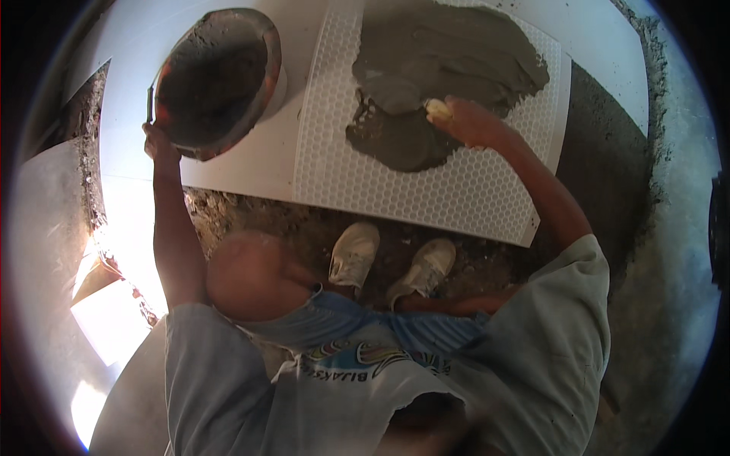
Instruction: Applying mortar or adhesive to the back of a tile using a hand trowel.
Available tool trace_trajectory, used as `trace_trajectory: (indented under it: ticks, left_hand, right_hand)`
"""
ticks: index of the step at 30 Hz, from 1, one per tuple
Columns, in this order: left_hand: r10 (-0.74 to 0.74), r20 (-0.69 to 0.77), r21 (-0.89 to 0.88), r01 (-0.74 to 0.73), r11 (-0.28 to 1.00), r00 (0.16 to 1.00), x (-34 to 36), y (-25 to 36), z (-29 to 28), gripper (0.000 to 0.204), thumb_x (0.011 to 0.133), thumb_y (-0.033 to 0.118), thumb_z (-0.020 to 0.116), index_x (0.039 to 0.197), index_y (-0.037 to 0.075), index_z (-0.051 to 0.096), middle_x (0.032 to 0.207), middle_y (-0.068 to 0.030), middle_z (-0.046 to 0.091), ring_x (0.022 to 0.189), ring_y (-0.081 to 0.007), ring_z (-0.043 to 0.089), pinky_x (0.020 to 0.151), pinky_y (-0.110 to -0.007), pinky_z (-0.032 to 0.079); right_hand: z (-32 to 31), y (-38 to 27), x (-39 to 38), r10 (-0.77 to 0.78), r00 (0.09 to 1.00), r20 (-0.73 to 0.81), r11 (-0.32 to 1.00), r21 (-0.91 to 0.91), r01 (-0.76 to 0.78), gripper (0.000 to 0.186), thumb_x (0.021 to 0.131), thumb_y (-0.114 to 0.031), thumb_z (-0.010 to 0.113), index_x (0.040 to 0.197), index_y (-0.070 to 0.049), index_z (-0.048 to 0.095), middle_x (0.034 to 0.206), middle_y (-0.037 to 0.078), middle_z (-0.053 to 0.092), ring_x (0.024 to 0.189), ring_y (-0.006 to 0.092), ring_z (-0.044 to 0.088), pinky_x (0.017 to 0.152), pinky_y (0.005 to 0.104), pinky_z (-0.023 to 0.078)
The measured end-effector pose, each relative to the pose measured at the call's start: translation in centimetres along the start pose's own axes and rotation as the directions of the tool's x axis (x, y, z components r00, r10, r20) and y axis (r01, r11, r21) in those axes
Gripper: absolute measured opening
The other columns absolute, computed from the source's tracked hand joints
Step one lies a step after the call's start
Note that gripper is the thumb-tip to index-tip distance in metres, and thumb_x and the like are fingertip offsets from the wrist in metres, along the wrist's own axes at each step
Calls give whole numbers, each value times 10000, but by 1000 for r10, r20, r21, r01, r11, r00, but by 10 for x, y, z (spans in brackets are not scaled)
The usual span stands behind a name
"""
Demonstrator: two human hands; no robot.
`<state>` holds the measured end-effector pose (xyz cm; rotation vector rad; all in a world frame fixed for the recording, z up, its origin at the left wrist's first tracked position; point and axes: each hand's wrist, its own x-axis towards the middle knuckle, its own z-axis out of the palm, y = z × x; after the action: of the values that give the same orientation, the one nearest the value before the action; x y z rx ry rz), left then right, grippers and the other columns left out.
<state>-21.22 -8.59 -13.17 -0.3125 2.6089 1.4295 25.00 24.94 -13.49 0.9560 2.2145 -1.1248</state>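
The wet, dark grey spread of mortar lies on the white rectangular panel with raised honeycomb pattern, mostly on its far half, with one lobe coming toward me on the left side. Between this lobe and the near edge of the panel, a broad band of the honeycomb is uncovered, wider at the near right corner. A narrower margin shows along the right edge, and another along the left.

My right hand is above the near part of the mortar, so the larger mass lies beyond it and the lobe is to its lower left. This hand is closed around a pale yellow, rounded handle; I cannot tell what is attached under it.

My left hand is clamped on the near left side of the round, mortar-stained basin with a reddish rim, which stands tilted on the smooth white panel. Beyond the near edge, my pale, dusty shoes are on the brown, rough soil, well apart from the mortar.
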Motion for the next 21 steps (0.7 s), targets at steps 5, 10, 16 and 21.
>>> trace_trajectory:
  ticks: [5,10,16,21]
  left_hand:
    - [-30,-6,-88,30,996,1000,16,-3,7,614,922,462,305,1160,-24,594,1059,-175,644,951,-298,620,825,-410,503]
    - [87,-19,73,-85,994,996,25,-17,8,619,924,465,293,1159,-18,601,1016,-163,662,930,-292,635,822,-405,512]
    - [127,53,190,-135,972,990,6,-7,10,652,930,470,244,1132,-16,629,1045,-146,662,993,-287,620,866,-416,512]
    - [76,36,76,-79,994,996,9,-7,0,638,935,455,246,1145,-19,619,1068,-148,653,996,-286,618,876,-411,515]
  right_hand:
    - [92,19,-38,-183,970,-157,977,-134,163,509,887,-494,528,1056,-14,507,766,191,645,633,314,649,563,432,504]
    - [106,12,-80,-161,984,77,926,-333,178,476,887,-459,522,1118,-46,470,865,201,653,776,354,653,644,461,505]
    - [125,91,-137,-32,980,-194,954,-297,-28,455,887,-443,532,1117,-56,466,925,214,648,766,371,649,639,469,506]
    - [167,107,-195,465,852,-240,871,-52,-489,531,847,-463,585,1174,-63,464,972,215,648,840,393,640,721,473,505]
